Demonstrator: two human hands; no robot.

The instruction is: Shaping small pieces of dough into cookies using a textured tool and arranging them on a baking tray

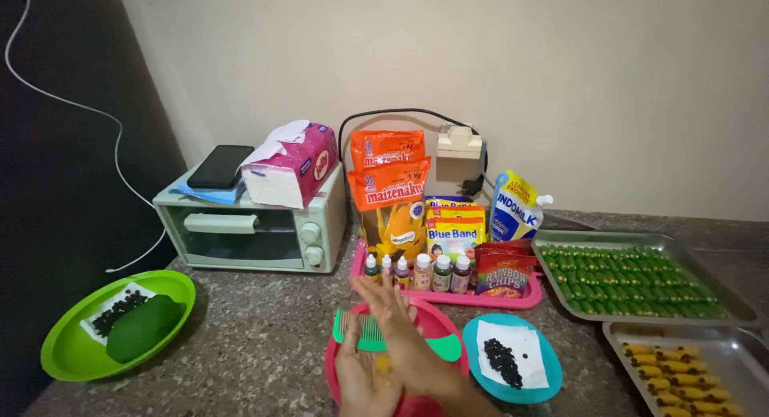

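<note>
My left hand [358, 382] lies palm up over a red plate [436, 319] at the bottom centre. My right hand [391, 317] rests flat across it, fingers pointing away from me. A small piece of yellow dough [383, 363] is pressed between the two palms. A green comb [359, 331] lies across the plate under my hands. To the right, a teal plate [547, 387] carries white paper with small black beads [503, 362].
A green plate [62, 354] at the left holds green dough [144, 327]. Two metal trays at the right hold green pieces [633, 277] and yellow pieces [681, 381]. Behind stand a toaster oven [248, 233] and a pink tray [481, 300] of packets and small bottles.
</note>
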